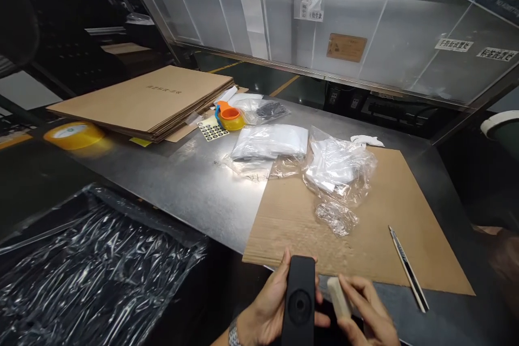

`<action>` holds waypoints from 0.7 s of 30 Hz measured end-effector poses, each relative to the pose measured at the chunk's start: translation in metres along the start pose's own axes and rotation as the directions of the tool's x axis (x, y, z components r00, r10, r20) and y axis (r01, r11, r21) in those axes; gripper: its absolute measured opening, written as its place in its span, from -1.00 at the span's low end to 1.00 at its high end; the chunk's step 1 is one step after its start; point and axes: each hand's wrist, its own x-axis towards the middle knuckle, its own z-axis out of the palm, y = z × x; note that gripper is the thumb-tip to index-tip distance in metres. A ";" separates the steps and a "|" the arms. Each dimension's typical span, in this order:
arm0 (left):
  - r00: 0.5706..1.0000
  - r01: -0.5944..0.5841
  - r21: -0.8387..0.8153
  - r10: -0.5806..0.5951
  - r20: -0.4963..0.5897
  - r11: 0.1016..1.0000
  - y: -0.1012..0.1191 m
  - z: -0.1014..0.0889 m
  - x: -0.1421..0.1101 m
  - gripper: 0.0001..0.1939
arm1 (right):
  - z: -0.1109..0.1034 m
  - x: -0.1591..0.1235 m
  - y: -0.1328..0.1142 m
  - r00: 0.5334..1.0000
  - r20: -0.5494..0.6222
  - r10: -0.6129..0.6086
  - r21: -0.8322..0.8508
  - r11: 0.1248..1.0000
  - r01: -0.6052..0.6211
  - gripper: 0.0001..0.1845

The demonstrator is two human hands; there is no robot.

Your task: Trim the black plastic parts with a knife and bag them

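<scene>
In the head view, my left hand is closed around a black rectangular block with a round recess on its face. The block stands upright at the lower middle, near the front edge of the cardboard sheet. To its right, my right hand pinches a small pale off-white block between thumb and fingers. A small gap lies between the two held things. A utility knife rests at the right, partly on the cardboard. Clear plastic bags with white contents lie beyond my hands.
Stacked flat cardboard sits at the far left beside a yellow tape roll. An orange tape dispenser, a sticker sheet and a white packet are on the metal table. A black-lined bin stands at lower left.
</scene>
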 end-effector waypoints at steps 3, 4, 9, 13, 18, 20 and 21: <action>0.998 -0.002 0.157 0.012 -0.062 0.988 -0.011 0.004 -0.005 -0.38 | -0.003 0.021 -0.009 0.970 0.085 -0.226 -0.177 0.955 0.238 -0.51; 0.997 0.015 0.202 -0.001 -0.072 0.979 -0.014 0.005 -0.007 -0.37 | 0.000 0.026 -0.011 0.951 0.120 -0.284 -0.196 0.932 0.304 -0.50; 0.998 0.062 0.195 -0.066 0.014 0.979 -0.016 -0.001 -0.002 -0.22 | 0.012 0.038 -0.024 0.893 0.234 -0.385 -0.193 0.882 0.430 -0.50; 0.980 0.176 0.067 -0.181 0.082 0.982 -0.023 -0.007 0.008 -0.17 | 0.003 0.045 -0.035 0.868 0.374 -0.326 -0.131 0.908 0.398 -0.50; 0.984 0.097 0.231 -0.129 0.126 0.968 -0.028 -0.006 0.007 -0.09 | -0.015 0.043 -0.037 0.884 0.399 -0.245 -0.174 0.926 0.335 -0.48; 0.989 0.077 0.303 -0.113 0.101 0.950 -0.026 0.000 0.001 -0.11 | -0.019 0.043 -0.040 0.904 0.361 -0.229 -0.248 0.911 0.330 -0.48; 0.992 0.067 0.314 -0.097 0.080 0.947 -0.024 0.004 -0.003 -0.14 | -0.020 0.044 -0.043 0.912 0.346 -0.219 -0.296 0.897 0.328 -0.49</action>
